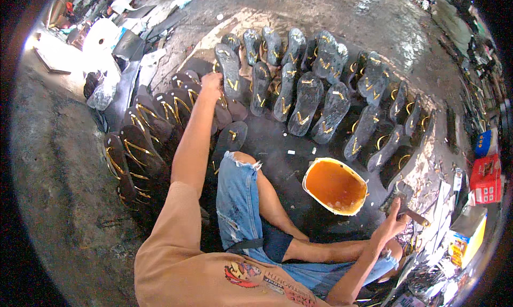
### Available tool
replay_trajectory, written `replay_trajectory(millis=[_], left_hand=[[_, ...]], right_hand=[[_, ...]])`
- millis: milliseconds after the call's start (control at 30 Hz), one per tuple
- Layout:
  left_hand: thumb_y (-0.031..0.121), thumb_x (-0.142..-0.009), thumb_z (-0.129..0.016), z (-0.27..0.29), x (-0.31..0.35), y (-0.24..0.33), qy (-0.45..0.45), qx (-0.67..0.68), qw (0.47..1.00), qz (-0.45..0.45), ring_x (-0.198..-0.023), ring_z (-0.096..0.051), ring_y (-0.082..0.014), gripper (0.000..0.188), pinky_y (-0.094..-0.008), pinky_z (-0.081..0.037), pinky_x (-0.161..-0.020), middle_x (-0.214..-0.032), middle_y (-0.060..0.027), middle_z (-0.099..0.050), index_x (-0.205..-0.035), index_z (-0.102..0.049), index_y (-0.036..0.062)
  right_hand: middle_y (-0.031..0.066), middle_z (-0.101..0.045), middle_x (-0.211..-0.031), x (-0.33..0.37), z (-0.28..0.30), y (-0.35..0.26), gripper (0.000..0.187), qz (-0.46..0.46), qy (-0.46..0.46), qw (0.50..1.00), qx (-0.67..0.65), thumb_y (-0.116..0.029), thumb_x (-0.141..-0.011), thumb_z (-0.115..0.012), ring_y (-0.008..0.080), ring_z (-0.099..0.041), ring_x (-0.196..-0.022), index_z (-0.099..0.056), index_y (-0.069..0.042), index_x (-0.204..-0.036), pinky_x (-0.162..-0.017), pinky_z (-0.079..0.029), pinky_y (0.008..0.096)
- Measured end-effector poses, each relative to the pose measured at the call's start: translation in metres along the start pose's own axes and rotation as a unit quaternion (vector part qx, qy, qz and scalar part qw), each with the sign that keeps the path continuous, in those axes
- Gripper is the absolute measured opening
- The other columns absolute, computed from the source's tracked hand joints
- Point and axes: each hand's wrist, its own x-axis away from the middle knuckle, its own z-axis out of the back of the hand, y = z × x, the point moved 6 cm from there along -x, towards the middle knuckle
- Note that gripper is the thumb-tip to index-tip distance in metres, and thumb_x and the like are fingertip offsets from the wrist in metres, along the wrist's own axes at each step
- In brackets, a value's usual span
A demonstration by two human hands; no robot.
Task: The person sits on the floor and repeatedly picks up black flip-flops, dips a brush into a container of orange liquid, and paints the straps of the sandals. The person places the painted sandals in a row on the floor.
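Observation:
My left hand is stretched far forward, its fingers closed at the left edge of a dark flip-flop. Gold strap ends show on that flip-flop's upturned underside. At the right, my right hand is closed around a brush with a brown handle and a dark head. Between my right hand and the rows of footwear stands a pale-rimmed tub of orange-brown liquid. More upturned flip-flops lie in curved rows beyond it.
Flip-flops with gold straps are bunched at the left. Red box, blue box and yellow-and-white carton stand at the right among scraps. My bent legs in torn jeans are close to the tub. Sheets and clutter lie far left.

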Motion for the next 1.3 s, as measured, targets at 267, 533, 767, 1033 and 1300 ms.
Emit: replay_trajectory(millis=[267, 533, 767, 1033, 1300], left_hand=[[0.011, -0.084, -0.066, -0.007, -0.057, -0.066, 0.218, -0.223, 0.949, -0.047, -0.095, -0.071, -0.0387, 0.022, -0.042, -0.056, -0.086, -0.097, -0.0228, -0.072, -0.101, -0.073, -0.0004], [0.029, -0.086, -0.074, -0.038, 0.029, 0.051, 0.244, -0.448, 0.82, -0.258, -0.099, -0.071, -0.0379, 0.032, -0.0449, -0.055, -0.086, -0.102, -0.0203, -0.075, -0.104, -0.075, 0.0026], [0.032, -0.086, -0.072, 0.001, 0.217, 0.009, -0.065, -0.597, 0.799, -0.001, -0.108, -0.066, -0.04, 0.048, -0.0504, -0.052, -0.092, -0.112, -0.0206, -0.071, -0.125, -0.06, 0.0067], [0.004, -0.081, -0.077, 0.081, 0.278, -0.104, -0.045, -0.468, 0.881, -0.047, -0.115, -0.062, -0.0409, 0.06, -0.0463, -0.049, -0.099, -0.118, -0.0248, -0.064, -0.136, -0.051, 0.0011], [0.004, -0.083, -0.073, 0.067, 0.315, -0.03, 0.025, -0.318, 0.943, -0.097, -0.082, -0.054, -0.0183, 0.025, -0.0357, -0.046, -0.079, -0.086, -0.0042, -0.058, -0.105, -0.061, 0.0013]], right_hand=[[0.0092, -0.068, -0.105, 0.0, -0.024, -0.01, 0.037, -0.005, -0.01, 0.994, 0.111, -0.026, -0.095, -0.074, 0.016, -0.06, -0.091, -0.066, 0.005, -0.114, -0.084, -0.049, 0.0311], [0.0158, -0.064, -0.119, 0.006, -0.007, -0.002, 0.058, -0.034, 0.015, 0.991, 0.126, -0.044, -0.098, -0.067, 0.0251, -0.058, -0.106, -0.062, 0.007, -0.123, -0.095, -0.046, 0.0372], [0.0203, -0.067, -0.125, -0.008, 0.032, 0.007, 0.051, 0.01, 0.068, 0.992, 0.104, -0.036, -0.101, -0.064, 0.0239, -0.063, -0.109, -0.063, 0.007, -0.127, -0.099, -0.048, 0.0367], [0.0183, -0.075, -0.092, 0.068, -0.069, -0.09, 0.024, 0.14, -0.264, 0.924, 0.24, -0.018, -0.091, -0.076, 0.0242, -0.074, -0.081, -0.071, 0.001, -0.104, -0.075, -0.056, 0.0373], [0.0166, -0.075, -0.093, 0.084, -0.078, -0.073, 0.018, 0.31, -0.238, 0.877, 0.28, -0.02, -0.091, -0.075, 0.0285, -0.072, -0.081, -0.073, -0.004, -0.1, -0.076, -0.056, 0.0395]])
